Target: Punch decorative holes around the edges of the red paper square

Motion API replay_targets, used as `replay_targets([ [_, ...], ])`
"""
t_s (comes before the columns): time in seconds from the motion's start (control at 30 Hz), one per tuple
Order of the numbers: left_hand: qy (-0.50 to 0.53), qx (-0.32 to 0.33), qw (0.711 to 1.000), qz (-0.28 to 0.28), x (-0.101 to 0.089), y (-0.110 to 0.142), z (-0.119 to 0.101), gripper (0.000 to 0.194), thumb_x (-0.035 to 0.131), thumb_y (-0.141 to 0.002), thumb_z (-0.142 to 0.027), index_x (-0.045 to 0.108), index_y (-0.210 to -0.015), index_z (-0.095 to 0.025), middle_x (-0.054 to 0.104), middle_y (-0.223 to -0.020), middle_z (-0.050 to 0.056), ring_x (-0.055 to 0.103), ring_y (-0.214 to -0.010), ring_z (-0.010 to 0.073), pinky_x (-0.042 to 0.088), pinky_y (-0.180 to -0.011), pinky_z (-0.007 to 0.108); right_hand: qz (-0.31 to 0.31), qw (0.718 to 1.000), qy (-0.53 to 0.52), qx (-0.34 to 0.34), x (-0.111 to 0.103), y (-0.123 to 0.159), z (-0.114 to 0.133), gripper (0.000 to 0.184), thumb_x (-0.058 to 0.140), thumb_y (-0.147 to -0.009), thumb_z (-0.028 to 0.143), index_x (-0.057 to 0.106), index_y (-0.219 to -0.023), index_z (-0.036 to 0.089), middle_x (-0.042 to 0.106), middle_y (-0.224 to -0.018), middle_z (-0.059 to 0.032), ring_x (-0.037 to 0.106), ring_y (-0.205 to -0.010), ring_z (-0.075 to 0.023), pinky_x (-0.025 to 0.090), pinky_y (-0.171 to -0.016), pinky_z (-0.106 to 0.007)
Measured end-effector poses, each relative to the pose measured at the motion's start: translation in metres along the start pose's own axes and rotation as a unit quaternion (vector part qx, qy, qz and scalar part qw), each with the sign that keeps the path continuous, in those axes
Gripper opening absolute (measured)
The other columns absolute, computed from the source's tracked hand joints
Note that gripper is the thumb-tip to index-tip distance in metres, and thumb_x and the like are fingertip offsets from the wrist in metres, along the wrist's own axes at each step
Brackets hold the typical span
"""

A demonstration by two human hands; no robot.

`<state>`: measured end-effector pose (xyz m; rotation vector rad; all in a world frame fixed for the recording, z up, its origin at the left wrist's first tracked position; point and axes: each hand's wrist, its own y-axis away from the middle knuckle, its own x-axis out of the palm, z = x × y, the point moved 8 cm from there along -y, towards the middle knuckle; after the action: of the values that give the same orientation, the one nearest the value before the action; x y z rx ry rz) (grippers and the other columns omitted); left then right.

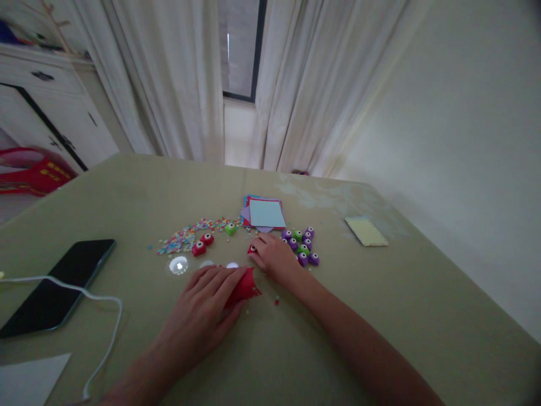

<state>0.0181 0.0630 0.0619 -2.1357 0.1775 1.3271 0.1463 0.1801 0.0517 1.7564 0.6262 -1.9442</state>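
Observation:
My left hand (pixel 211 299) is closed over a piece of red paper (pixel 244 286), which looks curled or folded under its fingers and thumb. Beyond it, my right hand (pixel 274 256) has its fingertips on a small red eye bead (pixel 252 249), partly hidden by the fingers. Just right of that hand sits a cluster of purple and green eye beads (pixel 303 248). Two more red eye beads (pixel 203 244) lie to the left, with a green eye bead (pixel 230 228) behind. Small round discs (pixel 232 265) rest past my left hand.
A strip of multicoloured confetti-like bits (pixel 186 237) spreads behind the beads, beside stacked coloured paper squares (pixel 267 214). At left lie a black tablet (pixel 63 282), a white cable (pixel 116 316) and a white sheet (pixel 31 378). A yellowish pad (pixel 367 232) lies at right.

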Motion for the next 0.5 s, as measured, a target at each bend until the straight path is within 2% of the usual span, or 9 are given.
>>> replay_targets([
  [0.1, 0.001, -0.012, 0.999, 0.037, 0.018, 0.004, 0.008, 0.057, 0.065, -0.106, -0.04, 0.052, -0.159, -0.023, 0.069, -0.15, 0.012, 0.065, -0.135, 0.0319, 0.045, -0.118, 0.05, -0.002, 1.0, 0.016, 0.026, -0.004, 0.011, -0.006, 0.024, 0.072, -0.105, 0.034, 0.076, -0.114, 0.013, 0.077, -0.115, -0.0174, 0.071, -0.113, -0.0327, 0.057, -0.099, -0.042],
  [0.23, -0.011, -0.012, 0.998, 0.054, 0.038, 0.014, 0.017, 0.07, 0.064, -0.105, -0.052, 0.047, -0.166, -0.023, 0.056, -0.166, 0.013, 0.055, -0.148, 0.035, 0.039, -0.125, 0.053, -0.027, 0.998, 0.008, 0.053, -0.003, 0.053, -0.01, 0.019, 0.073, -0.104, 0.032, 0.076, -0.11, 0.015, 0.076, -0.11, -0.0169, 0.071, -0.108, -0.0335, 0.058, -0.096, -0.045],
  [0.3, -0.012, -0.013, 0.998, 0.052, 0.043, 0.017, 0.02, 0.072, 0.064, -0.105, -0.055, 0.045, -0.168, -0.024, 0.053, -0.169, 0.012, 0.051, -0.152, 0.0347, 0.036, -0.128, 0.053, -0.053, 0.996, -0.051, 0.051, 0.0, 0.076, -0.011, 0.018, 0.072, -0.103, 0.025, 0.074, -0.118, 0.015, 0.075, -0.117, -0.0163, 0.071, -0.109, -0.0324, 0.059, -0.096, -0.045],
  [0.4, -0.009, -0.008, 0.998, 0.062, 0.045, 0.018, 0.019, 0.07, 0.062, -0.106, -0.053, 0.045, -0.168, -0.026, 0.053, -0.169, 0.01, 0.052, -0.152, 0.0328, 0.035, -0.129, 0.052, -0.097, 0.979, -0.175, 0.039, 0.007, 0.1, -0.012, 0.032, 0.07, -0.101, 0.014, 0.069, -0.133, 0.016, 0.073, -0.129, -0.0149, 0.07, -0.118, -0.0297, 0.058, -0.103, -0.043],
  [0.5, -0.002, -0.006, 0.997, 0.076, 0.044, 0.016, 0.016, 0.068, 0.062, -0.107, -0.051, 0.046, -0.168, -0.026, 0.054, -0.169, 0.009, 0.053, -0.151, 0.0318, 0.038, -0.128, 0.05, -0.108, 0.957, -0.261, 0.062, 0.014, 0.105, -0.019, 0.027, 0.077, -0.099, 0.016, 0.071, -0.125, 0.017, 0.075, -0.121, -0.0116, 0.071, -0.112, -0.0271, 0.057, -0.101, -0.04],
])
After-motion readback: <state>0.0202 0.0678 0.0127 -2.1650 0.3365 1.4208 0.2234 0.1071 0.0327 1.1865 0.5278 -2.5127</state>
